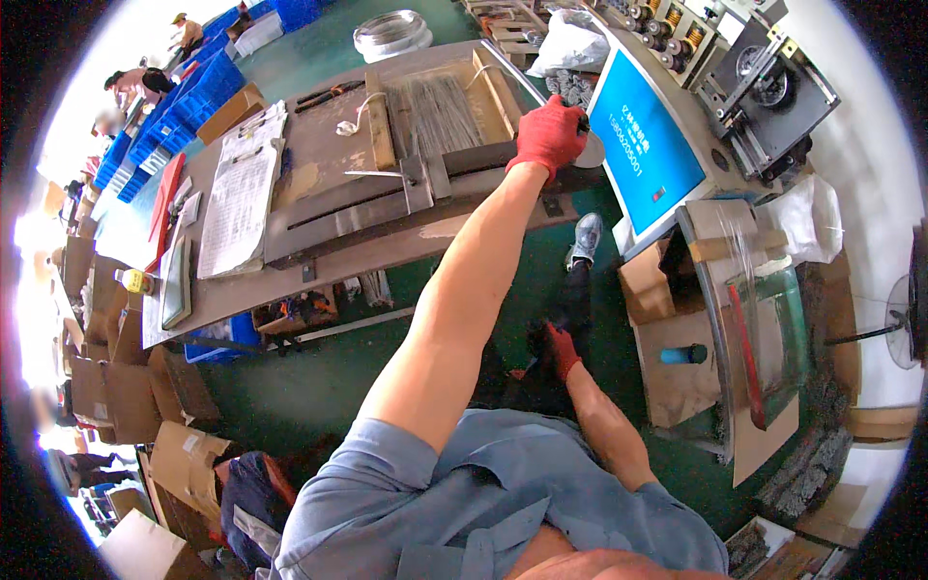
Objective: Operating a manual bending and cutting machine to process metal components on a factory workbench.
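- At one o'clock, the red-gloved left hand (551,138) is curled around a dark handle (584,124) beside the desk (324,126).
- At four o'clock, the right hand (562,350) hangs low; I cannot tell whether it holds anything.
- At twelve o'clock, thin metal wires (443,114) lie between wooden strips (379,135).

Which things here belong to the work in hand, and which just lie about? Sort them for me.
Likely in use:
- rod in the left hand
- wires
- bench

Seemingly just about:
- bottle
- cardboard box
- blue crates
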Action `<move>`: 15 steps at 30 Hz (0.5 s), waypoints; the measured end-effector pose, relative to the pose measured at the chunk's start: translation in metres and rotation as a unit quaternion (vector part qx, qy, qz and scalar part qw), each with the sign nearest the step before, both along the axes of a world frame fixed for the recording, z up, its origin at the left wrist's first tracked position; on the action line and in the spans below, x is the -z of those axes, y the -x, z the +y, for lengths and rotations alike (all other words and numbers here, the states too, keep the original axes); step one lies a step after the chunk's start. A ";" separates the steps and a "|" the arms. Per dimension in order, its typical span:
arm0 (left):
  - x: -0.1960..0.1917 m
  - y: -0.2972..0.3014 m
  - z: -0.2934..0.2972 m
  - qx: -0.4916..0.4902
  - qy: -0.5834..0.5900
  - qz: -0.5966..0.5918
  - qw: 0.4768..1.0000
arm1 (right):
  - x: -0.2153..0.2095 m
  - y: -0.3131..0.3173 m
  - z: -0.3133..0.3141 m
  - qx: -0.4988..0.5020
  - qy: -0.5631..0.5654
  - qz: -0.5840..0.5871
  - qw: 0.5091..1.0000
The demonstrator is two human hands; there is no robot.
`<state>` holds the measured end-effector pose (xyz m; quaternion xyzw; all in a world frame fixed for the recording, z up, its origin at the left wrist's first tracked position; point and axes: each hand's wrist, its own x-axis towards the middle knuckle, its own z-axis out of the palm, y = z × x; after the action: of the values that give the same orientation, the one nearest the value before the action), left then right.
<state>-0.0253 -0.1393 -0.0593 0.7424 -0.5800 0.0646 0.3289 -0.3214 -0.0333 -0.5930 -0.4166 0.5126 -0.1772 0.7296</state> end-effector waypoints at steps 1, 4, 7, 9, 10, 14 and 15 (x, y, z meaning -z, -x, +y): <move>0.001 -0.001 0.000 -0.003 -0.001 0.000 1.000 | -0.004 -0.002 0.006 -0.013 0.030 -0.032 0.999; -0.001 0.003 -0.002 0.004 0.018 0.005 1.000 | -0.002 0.002 0.007 -0.020 0.062 -0.071 0.995; -0.008 0.012 -0.010 0.017 0.016 0.011 1.000 | 0.007 0.010 0.000 -0.005 0.074 -0.090 0.993; -0.014 0.019 -0.016 0.015 0.003 0.007 1.000 | 0.008 0.014 -0.005 0.005 0.082 -0.096 0.992; -0.019 0.026 -0.022 0.025 0.009 0.006 1.000 | 0.006 0.017 -0.012 0.034 0.087 -0.100 0.991; -0.002 -0.007 0.008 -0.023 -0.023 0.010 0.999 | -0.082 -0.015 0.021 -0.273 0.465 0.204 0.817; 0.002 -0.016 0.015 -0.034 -0.039 0.016 0.999 | -0.106 -0.012 0.030 -0.258 0.439 0.119 0.852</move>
<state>-0.0096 -0.1240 -0.0615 0.7751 -0.5512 0.0410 0.3061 -0.3091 -0.0035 -0.4871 -0.8288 0.3386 -0.1376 0.4236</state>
